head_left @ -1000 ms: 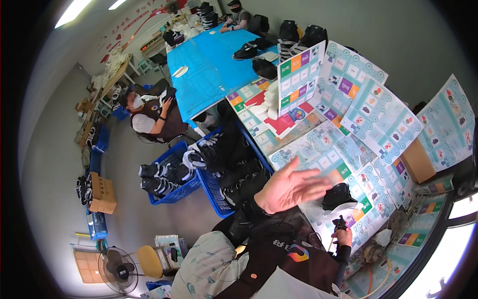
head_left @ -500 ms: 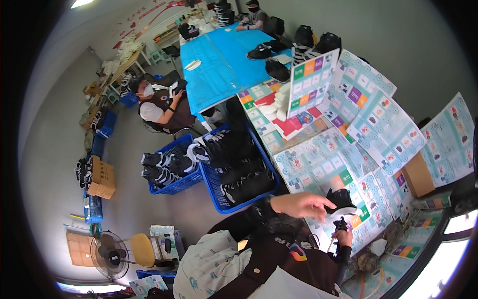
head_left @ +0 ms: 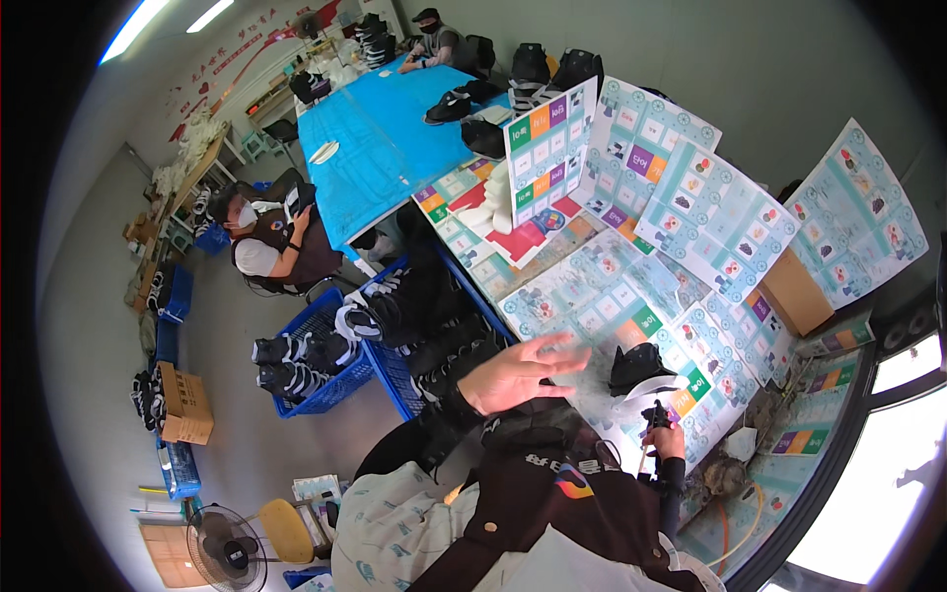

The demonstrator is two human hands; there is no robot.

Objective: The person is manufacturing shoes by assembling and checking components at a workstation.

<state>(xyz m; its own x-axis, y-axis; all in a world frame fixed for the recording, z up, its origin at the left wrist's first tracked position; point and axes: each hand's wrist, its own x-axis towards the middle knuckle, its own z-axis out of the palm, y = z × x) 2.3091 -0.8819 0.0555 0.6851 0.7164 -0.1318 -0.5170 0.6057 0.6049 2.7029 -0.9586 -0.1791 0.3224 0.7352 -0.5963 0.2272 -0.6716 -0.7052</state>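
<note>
A black shoe with a white sole (head_left: pixel 636 367) sits on the printed sheets of the workbench in front of me. My left hand (head_left: pixel 521 375) is raised to the left of it, apart from it, with the fingers spread and nothing in them. Below the shoe, my right hand (head_left: pixel 669 441) is wrapped round a small black gun-shaped tool (head_left: pixel 655 416). The top of the tool is close to the white sole; whether they touch I cannot tell. A thin pale rod or hose hangs below the tool. My palm hides part of its handle.
Blue baskets (head_left: pixel 326 393) of black and white shoes stand left of the bench. Upright printed boards (head_left: pixel 552 158) and a cardboard piece (head_left: pixel 797 294) line its far side. One person (head_left: pixel 271 232) sits beside the blue-covered table (head_left: pixel 385 143), another (head_left: pixel 439 44) at its far end. A fan (head_left: pixel 227 548) stands lower left.
My left hand has moved left, away from the shoe, and its fingers have opened out. My right hand still holds the tool by the shoe. The whole view has shifted.
</note>
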